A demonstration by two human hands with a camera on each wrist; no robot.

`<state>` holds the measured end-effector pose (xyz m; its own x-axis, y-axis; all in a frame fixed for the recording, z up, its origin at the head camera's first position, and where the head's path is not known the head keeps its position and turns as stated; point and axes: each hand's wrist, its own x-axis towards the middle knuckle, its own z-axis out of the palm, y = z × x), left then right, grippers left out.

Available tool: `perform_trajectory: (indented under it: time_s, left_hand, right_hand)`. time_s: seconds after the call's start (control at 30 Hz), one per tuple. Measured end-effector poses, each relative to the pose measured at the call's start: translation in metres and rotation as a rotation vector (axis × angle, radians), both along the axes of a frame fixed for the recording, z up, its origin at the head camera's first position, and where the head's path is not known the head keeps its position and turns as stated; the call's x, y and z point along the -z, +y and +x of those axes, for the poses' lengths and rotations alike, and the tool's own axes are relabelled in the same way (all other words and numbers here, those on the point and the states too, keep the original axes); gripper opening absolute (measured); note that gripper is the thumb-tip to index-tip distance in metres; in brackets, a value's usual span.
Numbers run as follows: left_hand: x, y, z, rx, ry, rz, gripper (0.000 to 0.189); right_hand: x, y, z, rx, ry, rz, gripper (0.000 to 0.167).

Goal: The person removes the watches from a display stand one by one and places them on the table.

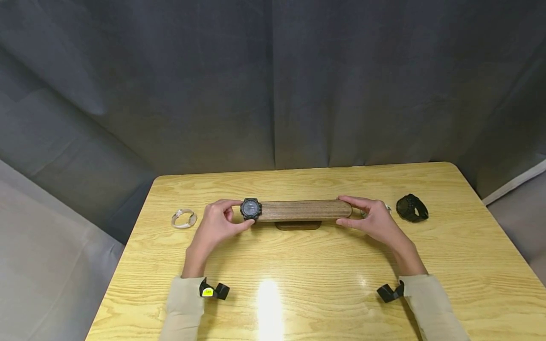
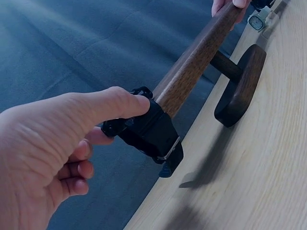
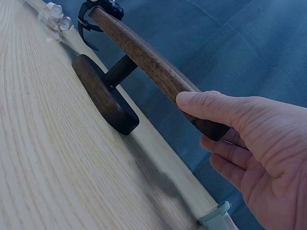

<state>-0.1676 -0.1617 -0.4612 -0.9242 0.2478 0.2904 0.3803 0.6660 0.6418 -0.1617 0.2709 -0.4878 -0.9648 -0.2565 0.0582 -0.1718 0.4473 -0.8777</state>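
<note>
A dark wooden watch stand has a horizontal bar (image 1: 303, 210) on a short post above an oblong base (image 1: 297, 226), which rests on the table. Round the bar's left end sits a black digital watch (image 1: 250, 208), its face up and its strap hanging below in the left wrist view. My left hand (image 1: 217, 222) pinches this watch (image 2: 144, 127) between thumb and fingers. At the other end, my right hand (image 1: 377, 219) grips the bar (image 3: 158, 72), thumb on the near side and fingers behind and under.
A white-strapped watch (image 1: 184, 219) stands at the table's left. Another black watch (image 1: 411, 208) lies at the right. Partly hidden behind my right hand is a pale green watch (image 2: 257, 21). A grey curtain (image 1: 273, 94) hangs behind the wooden table (image 1: 315, 274).
</note>
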Motion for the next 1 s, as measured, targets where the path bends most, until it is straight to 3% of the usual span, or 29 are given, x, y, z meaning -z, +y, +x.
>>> perform_trajectory:
  time_s: [0.3,0.77,1.0]
  left_hand:
    - [-0.005,-0.009,0.001,-0.04,-0.028,-0.005,0.052]
    - [-0.005,-0.024,0.0,-0.067,0.018,0.024,0.053]
    - [0.0,-0.028,-0.005,-0.093,0.112,-0.002,0.053]
  right_hand:
    - [0.001,0.0,0.0,-0.005,-0.004,0.003,0.066]
    - [0.002,-0.001,0.0,-0.008,0.001,-0.008,0.065]
    - [0.0,-0.001,0.0,-0.01,0.005,-0.013,0.065]
